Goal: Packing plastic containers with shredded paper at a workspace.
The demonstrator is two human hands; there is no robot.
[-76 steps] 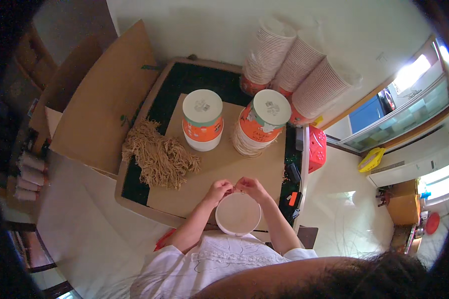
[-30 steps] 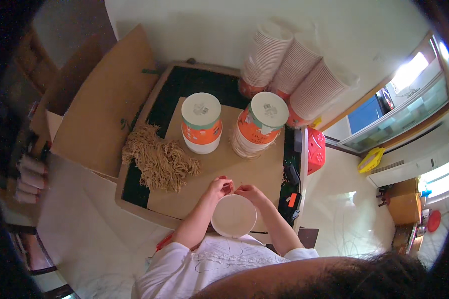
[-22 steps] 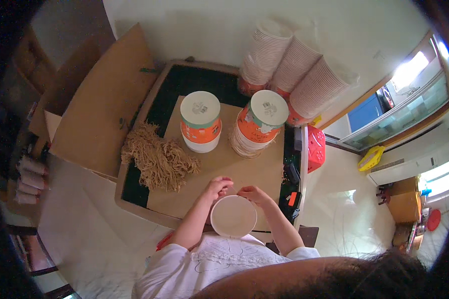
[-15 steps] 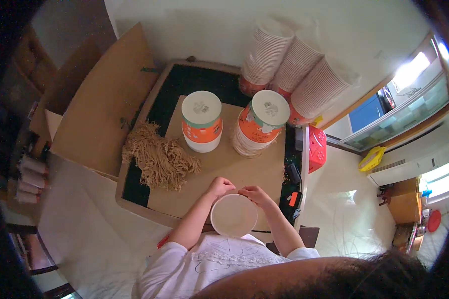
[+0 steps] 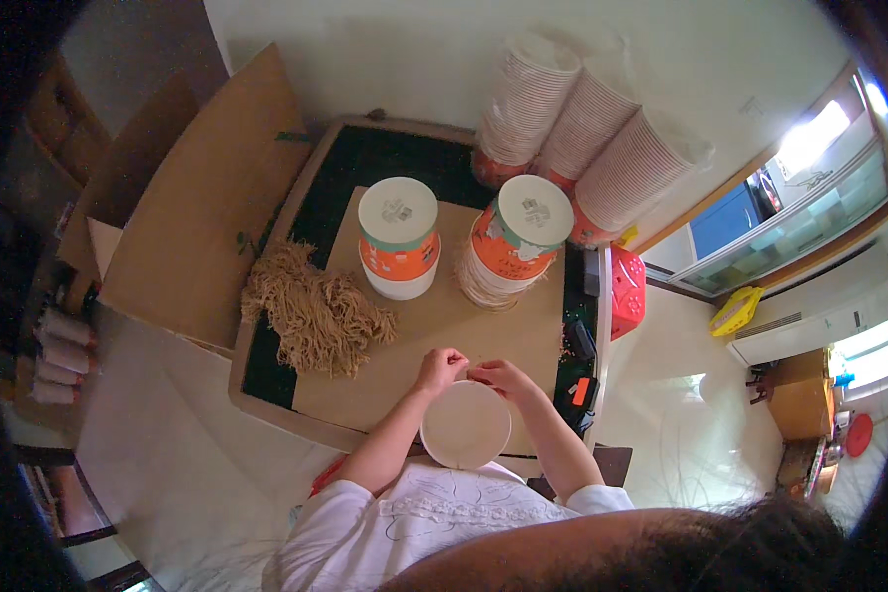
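A white round paper bucket (image 5: 466,424) rests against my front at the near edge of the table. My left hand (image 5: 442,370) is closed in a pinch beside its far rim. My right hand (image 5: 500,376) is likewise pinched, a short way to the right and close to the same rim. Whatever the fingertips hold is too small to make out. Left of them lies a heap of tan paper-like cords (image 5: 316,311). Behind stand two upturned orange, green and white buckets; the left bucket (image 5: 400,240) is plain-sided, and the right bucket (image 5: 523,232) has tan cords around its lower part.
Tall wrapped stacks of nested buckets (image 5: 631,173) stand at the back right. A cardboard sheet (image 5: 434,331) covers part of the dark green tabletop (image 5: 350,158). Small black and orange tools (image 5: 582,393) lie along the right edge, by a red plastic stool (image 5: 628,294). Big cardboard (image 5: 212,197) leans left.
The bucket at my front has shifted slightly up and to the right. Both hands have moved a little, with fingertips still close together.
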